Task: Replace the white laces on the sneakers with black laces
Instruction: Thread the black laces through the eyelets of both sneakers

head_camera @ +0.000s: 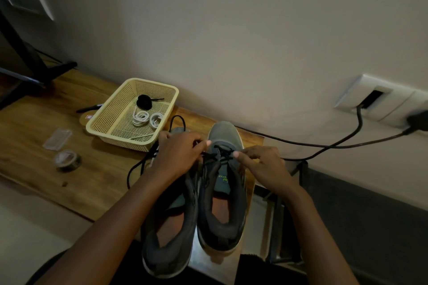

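Head view: the black lace (220, 154) sat crossed through the front eyelets of the sneaker on the right (222, 194), just below the frame's centre, with its toe pointing away toward the wall. The left hand (180, 157) and the right hand (261, 166) met over it. The fingers of each pinched the lace from its own side, probably to draw the crossing snug and even. The sneaker on the left (166, 227) stood against it, making two sneakers in all, with heels toward the person, likely for easy reach. A loose black strand (139, 166) trailed over the bench (34, 127) at left; which shoe it belonged to could not be told. Up and left of the shoes, one basket (125, 140) held two white lace coils (140, 118) and one black coil (144, 102), seemingly to keep removed and spare laces out of the way.
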### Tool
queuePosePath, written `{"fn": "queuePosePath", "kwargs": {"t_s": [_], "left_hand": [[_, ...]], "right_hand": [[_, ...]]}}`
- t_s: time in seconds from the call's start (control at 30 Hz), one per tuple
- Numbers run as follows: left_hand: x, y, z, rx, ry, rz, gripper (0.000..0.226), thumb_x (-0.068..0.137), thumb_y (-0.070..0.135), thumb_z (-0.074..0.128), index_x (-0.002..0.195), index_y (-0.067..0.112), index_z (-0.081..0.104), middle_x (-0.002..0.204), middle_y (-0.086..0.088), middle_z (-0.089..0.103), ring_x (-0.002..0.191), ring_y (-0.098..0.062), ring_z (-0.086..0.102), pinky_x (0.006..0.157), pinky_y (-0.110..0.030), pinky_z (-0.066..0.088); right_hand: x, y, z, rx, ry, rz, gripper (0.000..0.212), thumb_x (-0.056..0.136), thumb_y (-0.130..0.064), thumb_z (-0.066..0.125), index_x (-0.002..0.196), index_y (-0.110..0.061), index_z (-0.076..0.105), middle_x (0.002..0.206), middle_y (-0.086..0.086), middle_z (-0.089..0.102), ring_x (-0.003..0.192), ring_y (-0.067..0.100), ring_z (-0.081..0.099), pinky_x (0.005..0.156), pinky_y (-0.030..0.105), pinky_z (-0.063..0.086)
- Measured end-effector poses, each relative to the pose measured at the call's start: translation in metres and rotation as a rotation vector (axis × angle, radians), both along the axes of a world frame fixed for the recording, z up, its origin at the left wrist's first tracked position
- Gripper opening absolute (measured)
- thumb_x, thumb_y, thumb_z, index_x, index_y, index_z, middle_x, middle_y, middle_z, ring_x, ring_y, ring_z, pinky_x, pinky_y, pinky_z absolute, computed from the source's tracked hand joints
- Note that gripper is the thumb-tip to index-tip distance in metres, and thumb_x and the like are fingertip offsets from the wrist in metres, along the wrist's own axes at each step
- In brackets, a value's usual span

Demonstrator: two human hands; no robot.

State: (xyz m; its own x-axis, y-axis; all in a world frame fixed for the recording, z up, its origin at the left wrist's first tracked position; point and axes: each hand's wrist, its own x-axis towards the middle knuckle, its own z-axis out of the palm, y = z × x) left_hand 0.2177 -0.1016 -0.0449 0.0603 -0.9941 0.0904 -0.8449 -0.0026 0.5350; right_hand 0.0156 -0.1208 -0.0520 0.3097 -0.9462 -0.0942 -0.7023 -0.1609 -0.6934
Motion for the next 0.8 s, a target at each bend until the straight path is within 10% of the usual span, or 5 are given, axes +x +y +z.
{"fn": "queuePosePath", "kwargs": {"t_s": [0.17,0.3,0.53,0.67,0.8], "left_hand": [[-0.007,0.002,-0.006,0.139,-0.122,-0.023,0.01,0.09,0.042,0.058,0.094,0.036,0.064,0.096,0.013,0.064,0.105,-0.01,0.051,0.084,-0.035,0.019],[-0.008,-0.001,-0.005,0.229,-0.211,-0.03,0.016,0.096,0.044,0.044,0.09,0.031,0.053,0.119,0.003,0.045,0.122,-0.022,0.033,0.097,-0.04,0.023],[-0.01,-0.002,0.026,0.062,0.688,0.061,0.025,0.101,0.031,0.036,0.091,0.023,0.057,0.11,0.001,0.047,0.119,-0.018,0.043,0.102,-0.032,0.03],[-0.015,0.005,0.049,-0.003,0.955,0.02,0.027,0.102,0.029,0.036,0.114,0.023,0.059,0.092,0.006,0.053,0.11,-0.017,0.053,0.102,-0.037,0.038],[-0.007,0.008,0.07,-0.163,1.062,-0.007,0.029,0.095,0.031,0.036,0.08,0.02,0.057,0.107,0.004,0.063,0.117,-0.019,0.053,0.105,-0.04,0.037]], "right_hand": [[0.001,-0.007,-0.003,-0.101,-0.004,-0.19,0.026,0.083,-0.03,0.061,0.059,-0.033,0.052,0.093,-0.002,0.067,0.105,0.029,0.054,0.091,0.05,0.044],[0.005,-0.006,-0.007,-0.09,0.056,-0.176,0.008,0.089,-0.022,0.058,0.082,-0.021,0.063,0.107,0.001,0.064,0.114,0.024,0.043,0.095,0.043,0.038],[0.041,-0.004,0.014,-0.241,-0.277,-0.099,0.01,0.087,-0.012,0.062,0.09,-0.016,0.07,0.098,-0.002,0.065,0.102,0.021,0.058,0.097,0.048,0.04],[0.062,-0.004,0.036,-0.215,-0.385,-0.031,0.011,0.082,-0.025,0.068,0.089,-0.034,0.066,0.107,-0.006,0.064,0.112,0.025,0.053,0.098,0.051,0.039],[0.063,-0.009,0.04,-0.304,-0.313,-0.18,0.009,0.082,-0.023,0.071,0.077,-0.028,0.065,0.095,-0.006,0.059,0.11,0.031,0.05,0.095,0.049,0.04]]}}
